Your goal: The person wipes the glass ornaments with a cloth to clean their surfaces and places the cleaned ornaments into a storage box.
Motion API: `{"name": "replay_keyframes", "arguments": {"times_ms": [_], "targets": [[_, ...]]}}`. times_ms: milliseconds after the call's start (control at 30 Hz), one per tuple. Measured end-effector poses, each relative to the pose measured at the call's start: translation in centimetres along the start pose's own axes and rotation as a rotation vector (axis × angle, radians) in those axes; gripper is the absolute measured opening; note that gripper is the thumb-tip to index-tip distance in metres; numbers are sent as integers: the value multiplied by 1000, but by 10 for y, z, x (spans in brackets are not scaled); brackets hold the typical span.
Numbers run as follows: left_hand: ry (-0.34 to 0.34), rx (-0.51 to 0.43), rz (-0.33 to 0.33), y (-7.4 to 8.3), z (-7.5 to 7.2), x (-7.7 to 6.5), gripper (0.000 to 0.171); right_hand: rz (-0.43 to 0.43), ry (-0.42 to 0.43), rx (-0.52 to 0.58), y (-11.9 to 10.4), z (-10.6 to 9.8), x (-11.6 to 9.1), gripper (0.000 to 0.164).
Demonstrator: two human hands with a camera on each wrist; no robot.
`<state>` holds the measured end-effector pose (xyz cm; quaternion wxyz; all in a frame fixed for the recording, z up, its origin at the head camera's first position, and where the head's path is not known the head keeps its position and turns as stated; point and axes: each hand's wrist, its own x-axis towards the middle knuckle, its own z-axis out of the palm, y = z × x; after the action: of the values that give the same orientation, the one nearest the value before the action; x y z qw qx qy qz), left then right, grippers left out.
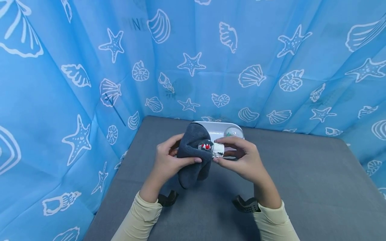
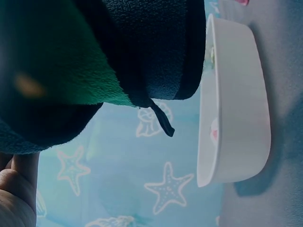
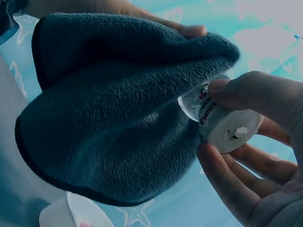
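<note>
A small snow globe [image 1: 206, 146] with a white base [image 3: 232, 131] and a red-and-white figure inside lies on its side between the hands. My right hand [image 1: 241, 154] grips its base with thumb and fingers. A dark grey cloth [image 1: 193, 167] with black edging is wrapped partly around the clear dome. My left hand [image 1: 170, 159] holds the cloth around the dome, thumb on the near side. In the right wrist view, lettering shows on the side of the base, and the cloth [image 3: 109, 109] hides most of the dome.
Behind the hands, a white oblong tub [image 2: 241, 104] stands on the grey table [image 1: 307, 180]. Inside it, at the right end, sits another clear globe [image 1: 233, 132]. A blue curtain [image 1: 193, 87] with shell prints hangs along the back and sides.
</note>
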<state>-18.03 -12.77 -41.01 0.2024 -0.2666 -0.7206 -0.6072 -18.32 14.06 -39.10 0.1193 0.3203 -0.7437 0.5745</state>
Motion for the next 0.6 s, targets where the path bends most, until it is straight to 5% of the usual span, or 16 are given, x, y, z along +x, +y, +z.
{"name": "replay_keyframes", "arguments": {"times_ms": [600], "targets": [[-32,-37,-34,2,2,0,69,5,-65,113,-5,2,2,60]]}}
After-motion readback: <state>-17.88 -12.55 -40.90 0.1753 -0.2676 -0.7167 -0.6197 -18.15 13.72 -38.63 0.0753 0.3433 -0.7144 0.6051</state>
